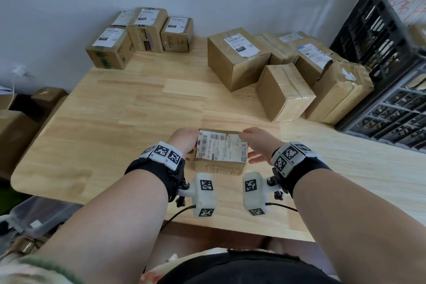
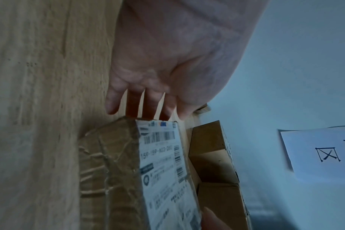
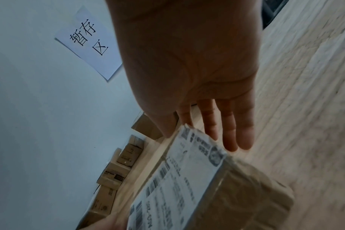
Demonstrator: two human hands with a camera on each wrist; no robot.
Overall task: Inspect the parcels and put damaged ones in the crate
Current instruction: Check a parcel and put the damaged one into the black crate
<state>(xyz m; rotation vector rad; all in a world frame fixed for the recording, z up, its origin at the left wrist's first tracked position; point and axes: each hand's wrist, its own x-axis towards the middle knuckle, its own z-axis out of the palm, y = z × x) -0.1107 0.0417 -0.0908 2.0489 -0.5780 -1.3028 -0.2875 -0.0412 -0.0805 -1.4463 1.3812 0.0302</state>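
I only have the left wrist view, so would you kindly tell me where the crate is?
Observer: The black crate stands at the right end of the table, beyond the right hand.
Operator: Thank you. Does that hand have a closed grip on the parcel?
Observer: No. Its fingers lie straight along the right end of the parcel.
Operator: Is anything stacked out of my sight?
Observer: Yes, a group of small boxes sits at the far left corner, against the wall.
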